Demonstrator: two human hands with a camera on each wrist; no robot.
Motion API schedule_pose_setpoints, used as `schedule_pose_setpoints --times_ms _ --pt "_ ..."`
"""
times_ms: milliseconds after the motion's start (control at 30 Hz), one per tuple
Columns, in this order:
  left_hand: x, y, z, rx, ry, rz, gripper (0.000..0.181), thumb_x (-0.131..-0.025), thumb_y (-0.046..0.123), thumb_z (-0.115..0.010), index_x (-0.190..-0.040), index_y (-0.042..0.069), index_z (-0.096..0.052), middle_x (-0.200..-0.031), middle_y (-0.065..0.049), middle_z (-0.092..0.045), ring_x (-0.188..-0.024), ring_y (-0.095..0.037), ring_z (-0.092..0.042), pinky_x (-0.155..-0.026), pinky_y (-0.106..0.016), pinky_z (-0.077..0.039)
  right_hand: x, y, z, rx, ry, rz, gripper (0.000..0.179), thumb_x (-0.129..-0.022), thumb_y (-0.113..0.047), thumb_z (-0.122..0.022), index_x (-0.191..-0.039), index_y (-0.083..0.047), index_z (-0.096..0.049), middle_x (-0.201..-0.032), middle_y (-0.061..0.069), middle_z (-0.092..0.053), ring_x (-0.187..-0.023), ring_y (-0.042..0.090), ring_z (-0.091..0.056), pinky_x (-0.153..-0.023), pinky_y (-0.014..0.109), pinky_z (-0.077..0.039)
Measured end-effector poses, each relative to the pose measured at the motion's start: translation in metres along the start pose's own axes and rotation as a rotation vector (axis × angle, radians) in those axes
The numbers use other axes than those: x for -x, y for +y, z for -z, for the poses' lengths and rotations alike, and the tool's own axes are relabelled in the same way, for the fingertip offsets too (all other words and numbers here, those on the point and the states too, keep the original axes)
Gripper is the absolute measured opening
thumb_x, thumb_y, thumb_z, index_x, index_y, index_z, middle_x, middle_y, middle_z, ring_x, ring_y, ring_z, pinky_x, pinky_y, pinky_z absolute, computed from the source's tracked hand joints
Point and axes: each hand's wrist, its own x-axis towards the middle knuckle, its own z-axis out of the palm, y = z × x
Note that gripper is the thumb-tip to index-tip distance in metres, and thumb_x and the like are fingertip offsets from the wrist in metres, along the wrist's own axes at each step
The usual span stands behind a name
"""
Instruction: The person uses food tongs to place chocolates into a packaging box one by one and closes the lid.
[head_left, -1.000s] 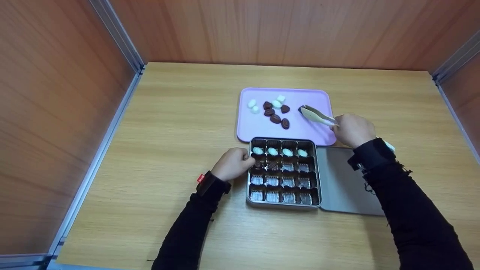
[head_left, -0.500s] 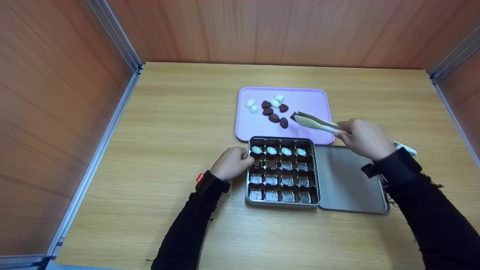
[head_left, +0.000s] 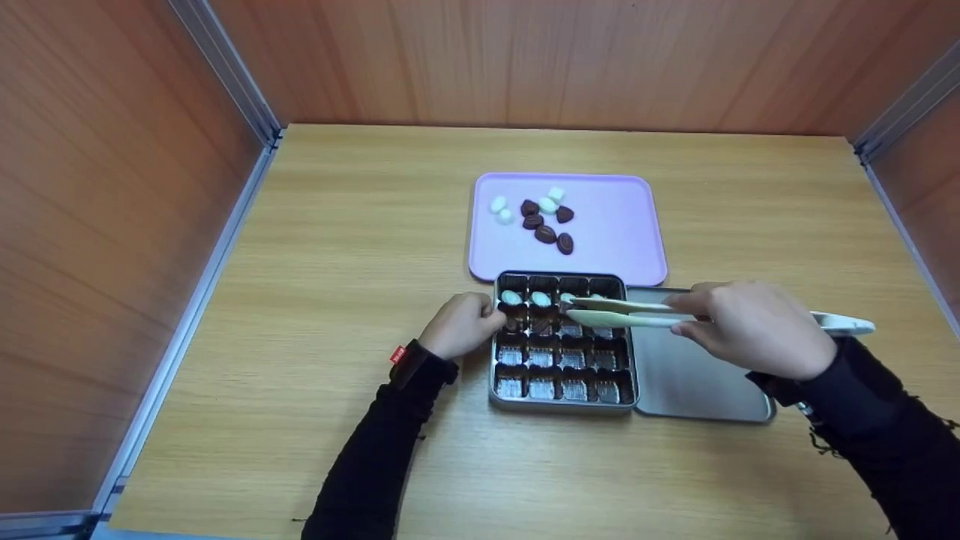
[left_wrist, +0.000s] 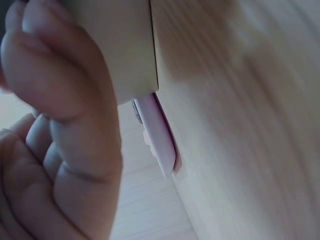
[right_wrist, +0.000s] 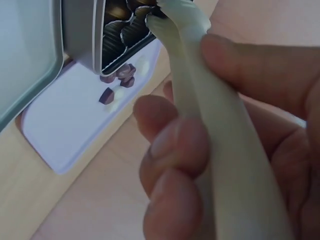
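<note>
The left hand (head_left: 461,328) is curled at the near-left wall of the tin (head_left: 562,406), its thumb and finger seeming to pinch the rim. Just right of that hand, within the tin, the filling looks well under half done: four white pieces (head_left: 540,299) sit in the farthest row, two dark pieces (head_left: 541,325) in the first compartments of the next, and no piece shows in the two rows nearest the person. Beyond both hands, the tray (head_left: 619,225) bears what is left, five dark and four white. The tongs (head_left: 609,319) reach leftward from the right hand to the second row's third compartment; whether their tips hold a piece is too small to tell. Beneath the right hand lies the lid (head_left: 701,382), off the tin, while the right hand (head_left: 757,330), well apart from the left, is clamped around the tongs
</note>
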Motion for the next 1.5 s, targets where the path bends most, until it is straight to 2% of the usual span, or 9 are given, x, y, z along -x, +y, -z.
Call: schedule_pose_setpoints --times_ms 333,567,900,1100,1267,1400,1500 --pt "0.001 0.000 0.001 0.014 -0.005 0.005 0.032 -0.085 0.025 -0.054 -0.061 0.019 -0.036 -0.060 0.007 -0.036 -0.055 -0.012 -0.036 -0.056 -0.026 -0.031 -0.004 -0.006 0.000 0.089 -0.014 0.046 0.026 -0.081 -0.023 -0.077 -0.105 -0.014 -0.075 -0.077 -0.001 -0.066 -0.049 0.006 -0.040 -0.042 0.024 -0.030" --pt "-0.001 0.000 0.000 0.000 0.003 -0.018 0.032 -0.083 0.023 -0.053 -0.059 0.019 -0.034 -0.059 0.008 -0.033 -0.055 -0.012 -0.035 -0.056 -0.026 -0.029 -0.009 -0.010 0.003 0.146 0.016 0.087 0.023 -0.077 -0.022 -0.079 -0.099 -0.015 -0.077 -0.073 0.000 -0.067 -0.049 0.007 -0.042 -0.041 0.026 -0.031" --pt "-0.001 0.001 0.000 0.010 -0.004 -0.002 0.032 -0.085 0.025 -0.054 -0.060 0.020 -0.035 -0.059 0.007 -0.035 -0.055 -0.012 -0.036 -0.056 -0.026 -0.031 -0.025 -0.019 0.015 0.214 -0.046 0.115 0.012 -0.076 -0.021 -0.080 -0.086 -0.016 -0.075 -0.063 -0.002 -0.059 -0.049 0.010 -0.041 -0.040 0.028 -0.030" --pt "0.000 -0.001 0.000 0.017 -0.010 -0.007 0.032 -0.085 0.023 -0.054 -0.059 0.019 -0.035 -0.059 0.007 -0.035 -0.054 -0.011 -0.035 -0.056 -0.026 -0.031 -0.036 -0.034 0.021 0.252 -0.070 0.129 0.012 -0.075 -0.022 -0.081 -0.078 -0.014 -0.072 -0.055 -0.003 -0.052 -0.045 0.012 -0.040 -0.041 0.031 -0.033" --pt "0.000 -0.002 0.000 0.024 -0.007 -0.001 0.031 -0.085 0.023 -0.054 -0.060 0.020 -0.036 -0.060 0.007 -0.036 -0.055 -0.012 -0.036 -0.056 -0.027 -0.032 -0.043 -0.048 0.024 0.332 -0.066 0.141 0.022 -0.075 -0.020 -0.080 -0.065 -0.010 -0.062 -0.051 -0.002 -0.044 -0.044 0.013 -0.037 -0.040 0.029 -0.033" --pt "-0.001 -0.002 0.000 0.019 -0.007 -0.001 0.030 -0.084 0.023 -0.053 -0.060 0.019 -0.036 -0.060 0.007 -0.036 -0.055 -0.012 -0.036 -0.055 -0.027 -0.031 -0.046 -0.056 0.021 0.393 -0.006 0.176 0.034 -0.074 -0.009 -0.073 -0.053 -0.012 -0.046 -0.049 -0.004 -0.032 -0.044 0.011 -0.029 -0.038 0.029 -0.029" --pt "-0.001 -0.002 -0.001 0.008 -0.002 -0.010 0.030 -0.083 0.023 -0.053 -0.059 0.019 -0.036 -0.059 0.008 -0.036 -0.055 -0.011 -0.036 -0.055 -0.026 -0.030 -0.046 -0.056 0.019 0.401 0.041 0.196 0.040 -0.071 -0.004 -0.068 -0.050 -0.015 -0.036 -0.050 -0.006 -0.026 -0.046 0.010 -0.024 -0.037 0.030 -0.029"
